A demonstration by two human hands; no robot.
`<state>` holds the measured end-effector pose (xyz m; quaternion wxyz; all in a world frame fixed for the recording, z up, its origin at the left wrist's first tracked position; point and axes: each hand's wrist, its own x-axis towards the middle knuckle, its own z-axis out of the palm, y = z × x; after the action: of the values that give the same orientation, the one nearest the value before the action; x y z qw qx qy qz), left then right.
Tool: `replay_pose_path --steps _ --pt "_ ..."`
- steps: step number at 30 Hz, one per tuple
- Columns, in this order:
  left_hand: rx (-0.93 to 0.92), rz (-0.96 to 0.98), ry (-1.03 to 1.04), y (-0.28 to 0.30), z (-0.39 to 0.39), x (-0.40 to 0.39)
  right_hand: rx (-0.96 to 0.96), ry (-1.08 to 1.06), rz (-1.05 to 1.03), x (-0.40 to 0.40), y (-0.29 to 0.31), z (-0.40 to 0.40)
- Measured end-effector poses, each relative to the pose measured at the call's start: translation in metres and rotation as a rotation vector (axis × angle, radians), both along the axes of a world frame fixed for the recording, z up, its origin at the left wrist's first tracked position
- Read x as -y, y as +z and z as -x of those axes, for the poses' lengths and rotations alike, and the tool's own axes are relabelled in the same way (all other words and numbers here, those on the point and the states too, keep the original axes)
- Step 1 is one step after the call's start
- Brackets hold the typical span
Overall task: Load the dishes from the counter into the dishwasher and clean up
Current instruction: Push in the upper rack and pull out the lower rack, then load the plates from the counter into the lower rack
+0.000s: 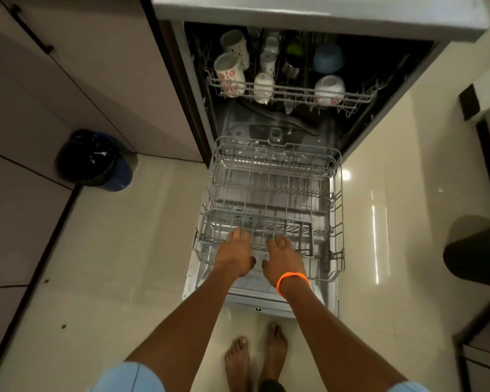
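1. Grey wire makes up the lower rack (272, 193), which sits pulled out over the open dishwasher door (327, 295) and holds no dishes.
2. Both arms reach straight forward and down, side by side, to the rack's near edge.
3. Left hand (235, 254) lies palm down with fingers extended onto the wire basket (255, 236) at the front of the rack; whether the fingertips hook the wires I cannot tell.
4. Right hand (283, 261), just beside it, is likewise palm down, fingers loosely spread over the same basket, an orange wristband (292, 280) on the wrist.
5. Upper rack (289, 93) inside the dishwasher carries flowered mugs (228, 73), white cups, a steel cup and a blue bowl (328, 58).
6. Bare feet stand on cream floor tiles (119, 250); a bin with a black liner (94, 159) sits at left.
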<state>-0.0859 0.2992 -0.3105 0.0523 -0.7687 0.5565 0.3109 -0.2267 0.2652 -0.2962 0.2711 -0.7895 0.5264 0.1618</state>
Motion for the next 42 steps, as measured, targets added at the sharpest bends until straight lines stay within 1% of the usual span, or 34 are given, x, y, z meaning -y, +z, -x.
replay_pose_path --steps 2,5,9,12,14,17,21,25,30,33,38,42 --pt "-0.009 0.025 0.028 0.024 -0.009 0.004 0.015 0.005 0.023 0.008 0.022 -0.01" --pt "-0.023 0.084 0.079 0.077 -0.03 0.01 0.054 0.015 0.063 0.021 0.073 -0.03" --pt "-0.019 0.157 0.156 0.139 -0.057 0.0 0.094 0.043 0.122 0.017 0.136 -0.054" --pt "-0.024 0.227 0.199 0.198 -0.083 -0.002 0.136 0.059 0.169 0.023 0.194 -0.078" --pt "-0.024 0.292 0.226 0.25 -0.105 -0.004 0.182 0.077 0.239 0.032 0.242 -0.099" --pt "0.032 0.37 0.205 0.32 -0.138 -0.015 0.234 0.114 0.319 0.035 0.312 -0.134" --pt "0.128 0.507 0.23 0.412 -0.196 -0.032 0.277 0.164 0.392 0.026 0.416 -0.191" --pt "0.177 0.581 0.316 0.485 -0.249 -0.052 0.359 0.266 0.467 0.01 0.484 -0.247" --pt "0.18 0.647 0.454 0.556 -0.315 -0.065 0.441 0.355 0.487 -0.001 0.546 -0.313" --pt "0.204 0.663 0.502 0.582 -0.346 -0.073 0.475 0.383 0.476 -0.003 0.566 -0.349" --pt "0.233 0.684 0.567 0.616 -0.418 -0.072 0.507 0.448 0.479 0.015 0.587 -0.423" --pt "0.264 0.64 0.594 0.619 -0.486 -0.069 0.519 0.459 0.428 0.032 0.572 -0.478"
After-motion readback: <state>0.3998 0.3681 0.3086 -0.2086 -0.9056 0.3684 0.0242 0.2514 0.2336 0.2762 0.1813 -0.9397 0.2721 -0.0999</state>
